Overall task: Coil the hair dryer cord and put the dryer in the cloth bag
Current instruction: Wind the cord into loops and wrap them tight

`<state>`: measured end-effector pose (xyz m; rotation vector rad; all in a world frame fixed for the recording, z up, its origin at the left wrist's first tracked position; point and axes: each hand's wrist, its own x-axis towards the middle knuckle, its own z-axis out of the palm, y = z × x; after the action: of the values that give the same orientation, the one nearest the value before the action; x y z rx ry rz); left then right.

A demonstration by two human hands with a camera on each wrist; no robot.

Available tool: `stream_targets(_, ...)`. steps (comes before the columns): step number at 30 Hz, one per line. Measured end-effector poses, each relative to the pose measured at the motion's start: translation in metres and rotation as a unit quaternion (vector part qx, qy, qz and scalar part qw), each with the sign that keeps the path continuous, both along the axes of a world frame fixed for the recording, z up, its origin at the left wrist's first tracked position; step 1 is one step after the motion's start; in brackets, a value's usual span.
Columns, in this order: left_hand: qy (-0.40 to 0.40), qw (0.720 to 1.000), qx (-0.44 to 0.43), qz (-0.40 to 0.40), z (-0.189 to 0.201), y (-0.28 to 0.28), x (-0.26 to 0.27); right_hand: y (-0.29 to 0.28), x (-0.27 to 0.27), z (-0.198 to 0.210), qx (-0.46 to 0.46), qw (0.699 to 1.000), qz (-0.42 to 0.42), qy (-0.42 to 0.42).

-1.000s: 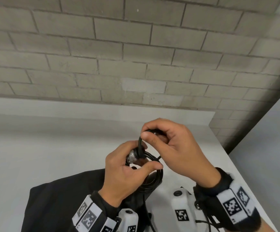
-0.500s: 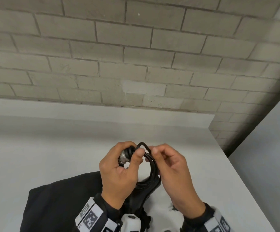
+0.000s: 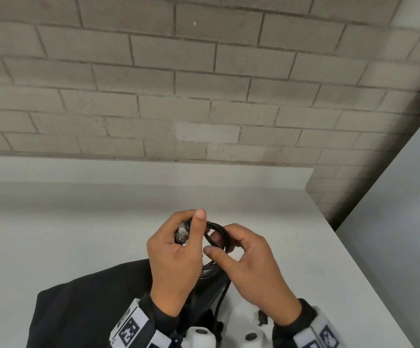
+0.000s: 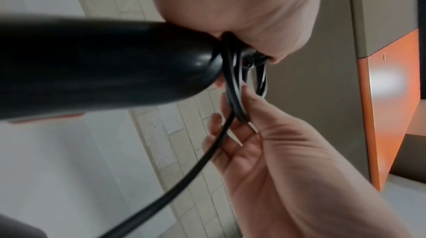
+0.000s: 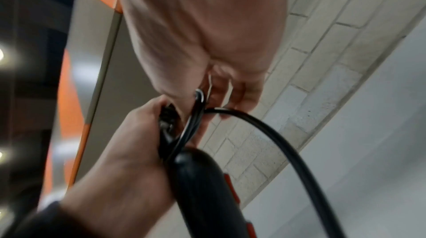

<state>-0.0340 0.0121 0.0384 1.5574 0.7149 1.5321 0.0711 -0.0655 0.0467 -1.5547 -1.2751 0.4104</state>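
Observation:
My left hand (image 3: pixel 189 222) grips the cord end of the black hair dryer (image 4: pixel 103 63), its thumb pointing up, and holds it above the table. Black cord (image 3: pixel 219 234) loops lie beside that end. The thumb and curled fingers of my right hand (image 3: pixel 222 247) close round these loops. In the left wrist view the cord (image 4: pixel 232 85) passes between the right hand's (image 4: pixel 276 150) fingers and trails down. The right wrist view shows the dryer handle (image 5: pixel 202 183) with a red switch. The black cloth bag (image 3: pixel 85 310) lies flat under my left forearm.
A white table (image 3: pixel 78 234) runs to a brick wall (image 3: pixel 204 96) at the back. Its right edge (image 3: pixel 354 259) drops off beside a grey panel. An orange and grey cabinet (image 4: pixel 387 96) shows overhead in the wrist views.
My right hand came down from above the left hand and laid another turn of cord on the coil. Both hands have drifted slightly away from me.

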Motion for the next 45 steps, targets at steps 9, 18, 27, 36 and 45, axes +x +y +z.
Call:
stream_targets(9,-0.046,0.996,-0.074,0.023,0.003,-0.004,0.005,0.005,-0.031,-0.017,0.031,0.929,-0.151,-0.337)
stream_targets(18,-0.057,0.998,-0.004,0.026,0.006,-0.004,0.003,-0.001,-0.003,0.043,-0.173,0.972,0.023,0.157)
stream_targets(27,-0.044,0.998,-0.027,-0.045,0.002,-0.007,0.003,0.005,0.025,0.051,-0.208,0.846,0.175,0.459)
stream_targets(36,-0.051,0.997,-0.032,-0.038,0.004,0.004,-0.004,-0.018,0.010,0.029,-0.069,0.977,0.072,0.188)
stream_targets(45,-0.029,0.998,-0.041,-0.031,0.004,0.003,0.000,-0.021,0.023,0.037,-0.108,0.955,0.074,0.266)
